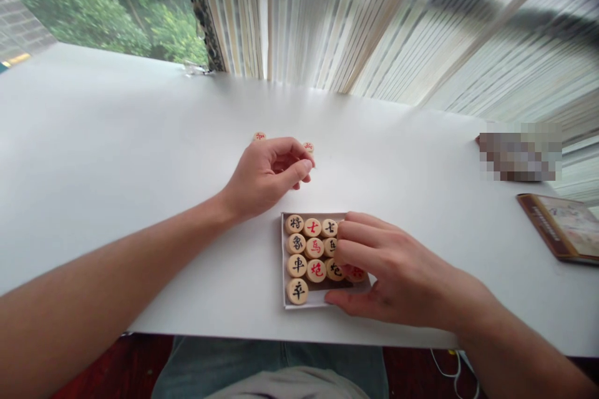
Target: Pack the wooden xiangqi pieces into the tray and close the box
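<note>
A shallow white cardboard box (284,262) sits near the table's front edge, filled with rows of round wooden Chinese chess pieces (316,248) marked in red and black. A gap shows in its front row, right of a black-marked piece (297,291). My right hand (388,262) grips the box's right side, thumb at the front wall, fingers bent over the right-hand pieces and hiding some. Beyond the box, my left hand (269,174) hovers with curled fingers; whatever they hold is hidden. Two red-marked pieces, one left (259,136) and one right (307,146), show just behind it.
On the white table (116,137), a brown-edged flat box or book (566,224) lies at the far right, with a blurred-out object (519,153) behind it. Striped curtains (318,19) and a window (116,0) border the back. A white cable (452,371) hangs below the front edge.
</note>
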`<state>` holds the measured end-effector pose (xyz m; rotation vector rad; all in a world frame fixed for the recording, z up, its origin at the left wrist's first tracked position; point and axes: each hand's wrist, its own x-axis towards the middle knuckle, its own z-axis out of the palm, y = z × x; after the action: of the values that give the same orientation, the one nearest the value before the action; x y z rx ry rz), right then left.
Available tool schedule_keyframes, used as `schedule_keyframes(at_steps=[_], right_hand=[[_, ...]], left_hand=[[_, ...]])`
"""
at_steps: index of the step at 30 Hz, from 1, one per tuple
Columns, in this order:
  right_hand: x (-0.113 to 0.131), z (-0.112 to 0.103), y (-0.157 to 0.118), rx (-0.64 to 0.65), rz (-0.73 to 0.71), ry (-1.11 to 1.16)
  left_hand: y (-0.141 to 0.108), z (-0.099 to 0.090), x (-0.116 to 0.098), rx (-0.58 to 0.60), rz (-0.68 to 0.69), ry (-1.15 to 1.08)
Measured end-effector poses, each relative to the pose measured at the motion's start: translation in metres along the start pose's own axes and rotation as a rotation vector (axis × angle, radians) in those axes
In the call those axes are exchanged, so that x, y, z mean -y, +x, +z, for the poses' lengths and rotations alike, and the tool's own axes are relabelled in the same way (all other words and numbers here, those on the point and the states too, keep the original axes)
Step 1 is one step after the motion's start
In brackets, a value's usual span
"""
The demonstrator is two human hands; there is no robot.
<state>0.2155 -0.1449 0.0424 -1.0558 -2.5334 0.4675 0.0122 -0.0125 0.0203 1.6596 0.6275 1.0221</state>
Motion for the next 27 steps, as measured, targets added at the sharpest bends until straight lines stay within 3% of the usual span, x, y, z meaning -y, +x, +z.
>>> schedule_keyframes(at_steps=[27], right_hand=[[-0.002, 0.016, 0.006, -0.073, -0.029, -0.106]], left_hand=[[-0.001, 0.001, -0.001, 0.005, -0.001, 0.019]])
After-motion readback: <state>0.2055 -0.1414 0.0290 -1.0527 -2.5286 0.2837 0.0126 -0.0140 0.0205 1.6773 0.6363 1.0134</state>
